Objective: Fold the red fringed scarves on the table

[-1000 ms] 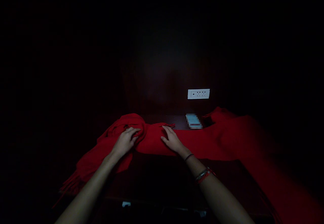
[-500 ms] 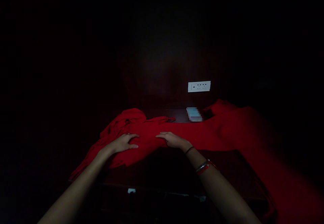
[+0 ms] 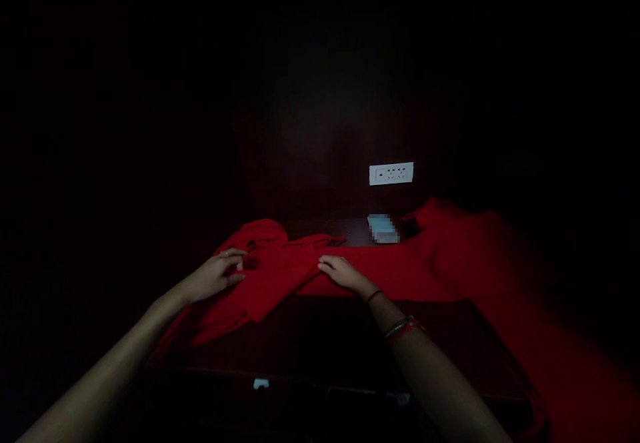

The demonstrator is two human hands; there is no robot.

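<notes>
A long red cloth (image 3: 380, 271) lies across a dark tabletop, bunched on the left with what look like fringed ends. My right hand (image 3: 341, 273) pinches an edge of it near the middle, and a raised fold runs from those fingers down to the left. Over the bunched left part is my left hand (image 3: 216, 277), its thumb and fingers apart. A ring shows on one of its fingers. Whether the left fingertips touch the cloth is hard to tell in the dim light.
Behind the cloth lies a pixelated light-blue flat object (image 3: 383, 228). A white wall socket (image 3: 391, 173) is above it. The dark table (image 3: 370, 336) has its front edge below my hands. More red cloth spreads over the right side. Surroundings are nearly black.
My left hand has moved left and slightly up, away from the cloth's middle. My right hand has closed on the cloth edge, and a fold has lifted there.
</notes>
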